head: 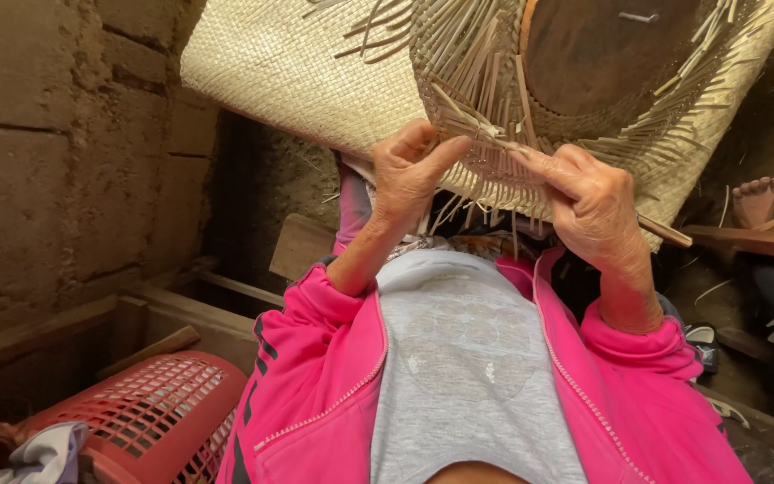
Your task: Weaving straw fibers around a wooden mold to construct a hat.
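While both hands work at the rim: one woven straw hat, raised before the chest
Left hand: fingers pinch straw strands
Right hand: fingers closed on strands
Basket: one red plastic basket; cloth inside

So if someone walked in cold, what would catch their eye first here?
Probably the half-woven straw hat filling the top of the view, loose pale strands bristling around its dark round centre. Just below it, the left hand and right hand pinch strands at the hat's fringed edge, above bright pink jacket sleeves. A red plastic basket sits at lower left beside the earthen wall.
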